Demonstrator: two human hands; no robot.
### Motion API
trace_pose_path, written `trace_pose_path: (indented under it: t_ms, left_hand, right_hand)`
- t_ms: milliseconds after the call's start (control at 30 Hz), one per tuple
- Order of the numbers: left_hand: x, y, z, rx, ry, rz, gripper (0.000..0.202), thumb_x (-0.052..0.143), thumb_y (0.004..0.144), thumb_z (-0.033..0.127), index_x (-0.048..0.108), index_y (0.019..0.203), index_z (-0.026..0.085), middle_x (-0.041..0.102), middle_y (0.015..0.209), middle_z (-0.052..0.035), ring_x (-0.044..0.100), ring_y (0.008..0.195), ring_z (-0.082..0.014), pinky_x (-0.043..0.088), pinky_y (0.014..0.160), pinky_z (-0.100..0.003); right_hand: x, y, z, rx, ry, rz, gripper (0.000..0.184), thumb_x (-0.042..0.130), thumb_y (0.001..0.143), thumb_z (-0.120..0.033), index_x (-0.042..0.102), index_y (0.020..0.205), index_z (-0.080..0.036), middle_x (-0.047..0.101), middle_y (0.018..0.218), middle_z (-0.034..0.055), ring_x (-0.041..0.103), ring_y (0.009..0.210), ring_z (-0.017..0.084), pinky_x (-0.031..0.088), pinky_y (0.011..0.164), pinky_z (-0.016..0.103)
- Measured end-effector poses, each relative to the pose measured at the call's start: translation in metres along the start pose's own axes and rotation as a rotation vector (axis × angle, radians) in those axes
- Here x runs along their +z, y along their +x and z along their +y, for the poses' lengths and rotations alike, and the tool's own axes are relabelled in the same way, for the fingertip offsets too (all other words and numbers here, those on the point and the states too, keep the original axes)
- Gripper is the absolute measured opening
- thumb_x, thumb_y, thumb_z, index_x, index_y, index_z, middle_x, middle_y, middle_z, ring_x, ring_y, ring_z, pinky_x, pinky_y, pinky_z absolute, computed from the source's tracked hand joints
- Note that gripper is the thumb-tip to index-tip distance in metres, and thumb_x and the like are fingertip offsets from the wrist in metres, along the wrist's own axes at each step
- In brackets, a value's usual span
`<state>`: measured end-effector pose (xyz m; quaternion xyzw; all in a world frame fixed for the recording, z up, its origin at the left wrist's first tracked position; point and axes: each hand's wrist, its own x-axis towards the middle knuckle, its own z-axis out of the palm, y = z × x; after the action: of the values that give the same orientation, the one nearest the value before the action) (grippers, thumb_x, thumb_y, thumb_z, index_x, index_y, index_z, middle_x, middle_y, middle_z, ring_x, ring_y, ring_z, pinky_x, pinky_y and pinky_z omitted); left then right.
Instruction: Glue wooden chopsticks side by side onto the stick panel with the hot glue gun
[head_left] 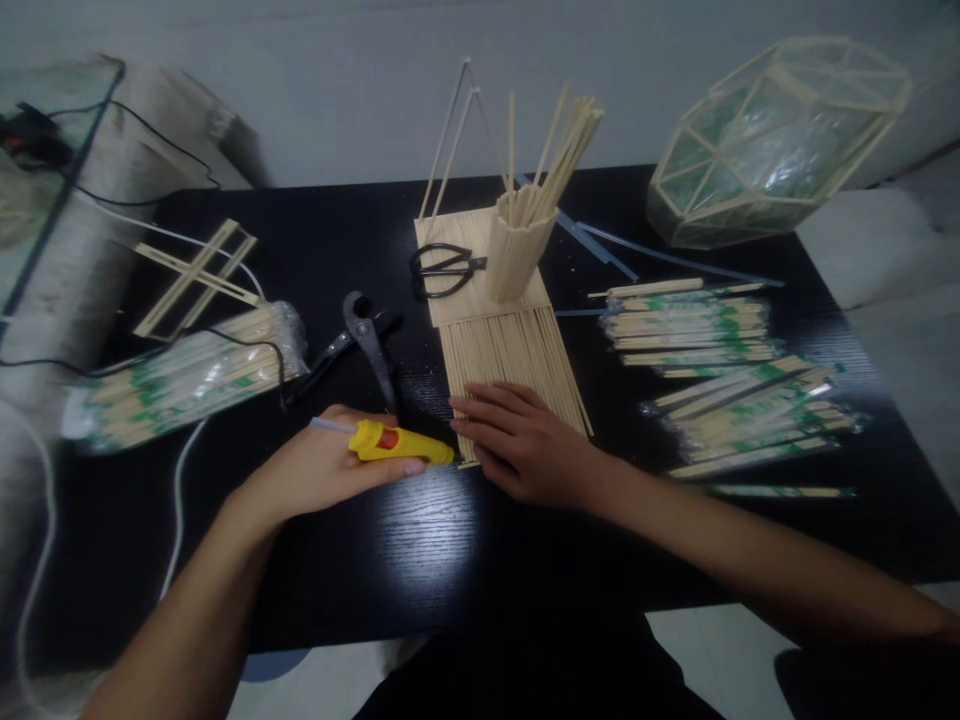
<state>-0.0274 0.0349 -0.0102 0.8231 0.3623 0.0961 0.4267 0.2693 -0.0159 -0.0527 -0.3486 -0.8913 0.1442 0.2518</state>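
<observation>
My left hand (pixel 330 462) is closed around a yellow hot glue gun (pixel 397 443), a glue stick poking out of its back end. The gun's dark nozzle points right, at the near left corner of a row of wooden chopsticks (pixel 510 350) laid side by side. My right hand (pixel 525 440) lies with fingers stretched over the near end of that row. Beyond the row, a flat chopstick panel (pixel 457 235) carries a pair of black-handled scissors (pixel 450 270) and a chopstick holder (pixel 517 255) full of loose sticks (pixel 555 165).
Pliers (pixel 367 345) lie left of the row, near a bagged chopstick bundle (pixel 195 375) and a small stick frame (pixel 199 275). Wrapped chopsticks (pixel 690 325) lie at right. Clear glue sticks (pixel 592 240) and a faceted stick-framed lantern shape (pixel 780 145) are at the back. A white cable (pixel 180 490) crosses the left side.
</observation>
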Motion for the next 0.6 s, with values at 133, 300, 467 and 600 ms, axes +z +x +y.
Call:
trace_pose_path:
  t_ms: [133, 300, 467, 600]
  left_hand:
    - [0.0003, -0.0002, -0.0001, -0.009, 0.004, 0.003, 0.039, 0.075, 0.102, 0.052, 0.073, 0.08, 0.021, 0.069, 0.07, 0.003, 0.063, 0.057, -0.0124, 0.045, 0.055, -0.024]
    - [0.001, -0.0011, -0.0023, -0.014, 0.023, 0.012, 0.041, 0.074, 0.102, 0.055, 0.073, 0.08, 0.021, 0.069, 0.069, 0.0034, 0.065, 0.057, -0.0126, 0.046, 0.055, -0.024]
    - [0.0016, -0.0018, -0.0047, -0.004, 0.042, 0.03, 0.04, 0.074, 0.102, 0.055, 0.074, 0.08, 0.021, 0.069, 0.07, 0.003, 0.065, 0.057, -0.0127, 0.046, 0.056, -0.024]
    - [0.0017, -0.0019, -0.005, 0.005, 0.054, 0.039, 0.041, 0.073, 0.103, 0.055, 0.074, 0.08, 0.021, 0.068, 0.069, 0.0036, 0.065, 0.056, -0.012, 0.046, 0.054, -0.023]
  right_hand:
    - [0.0002, -0.0002, 0.0002, 0.001, 0.008, -0.001, 0.036, 0.056, 0.109, -0.018, 0.071, 0.142, -0.016, 0.07, 0.155, 0.0115, 0.058, 0.153, 0.03, 0.05, 0.126, 0.053]
    - [0.0001, -0.0005, 0.0005, -0.006, 0.009, 0.0, 0.036, 0.057, 0.108, -0.017, 0.071, 0.142, -0.015, 0.07, 0.155, 0.0127, 0.059, 0.152, 0.03, 0.05, 0.126, 0.054]
    - [-0.0007, -0.0006, 0.0002, -0.002, 0.006, -0.009, 0.037, 0.056, 0.109, -0.018, 0.07, 0.143, -0.016, 0.069, 0.156, 0.0123, 0.058, 0.153, 0.03, 0.049, 0.128, 0.053]
    - [-0.0004, -0.0007, 0.0004, 0.006, 0.022, -0.019, 0.039, 0.057, 0.108, -0.017, 0.07, 0.145, -0.018, 0.069, 0.157, 0.0119, 0.056, 0.154, 0.029, 0.049, 0.127, 0.054]
